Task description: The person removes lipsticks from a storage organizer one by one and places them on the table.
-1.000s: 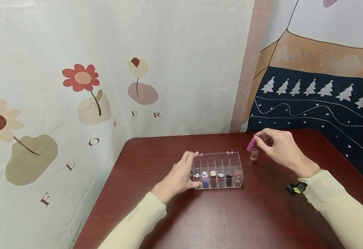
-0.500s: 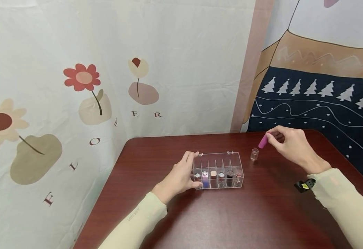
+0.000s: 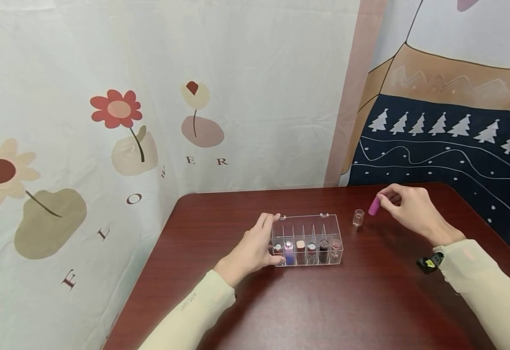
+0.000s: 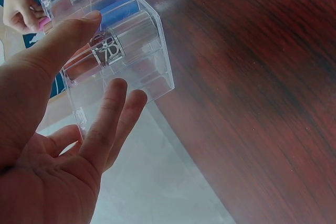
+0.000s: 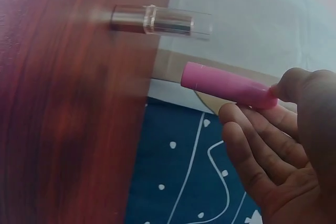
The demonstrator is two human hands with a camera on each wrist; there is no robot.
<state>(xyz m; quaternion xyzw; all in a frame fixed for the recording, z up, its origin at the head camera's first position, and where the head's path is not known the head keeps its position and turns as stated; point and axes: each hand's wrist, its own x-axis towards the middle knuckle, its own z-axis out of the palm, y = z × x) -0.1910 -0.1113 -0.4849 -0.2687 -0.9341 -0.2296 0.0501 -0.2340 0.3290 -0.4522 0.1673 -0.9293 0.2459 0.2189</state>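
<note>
A clear divided organizer box (image 3: 309, 265) sits on the table, with several small cosmetic tubes upright in its front compartments. My left hand (image 3: 247, 253) holds the box by its left end, thumb at the front and fingers behind; the left wrist view shows the thumb (image 4: 79, 30) lying across the clear wall. Between thumb and fingertips my right hand (image 3: 410, 214) pinches a pink lipstick-shaped tube (image 3: 374, 205), tilted and just off the table or touching it; I cannot tell which. Left of it, a clear-topped lipstick tube (image 5: 168, 22) stands upright, apart from the hand.
The dark red wooden table (image 3: 316, 311) reaches back to a pale flower-printed cloth (image 3: 259, 97). A navy tree-printed cloth (image 3: 447, 146) hangs at the right. Inside the box are a blue-purple tube (image 3: 289, 256) and a black one (image 3: 323, 256), and the rear compartments look see-through.
My right hand has moved right with the pink tube, away from the clear-topped tube, and then come down a little. The left hand and the box have stayed put.
</note>
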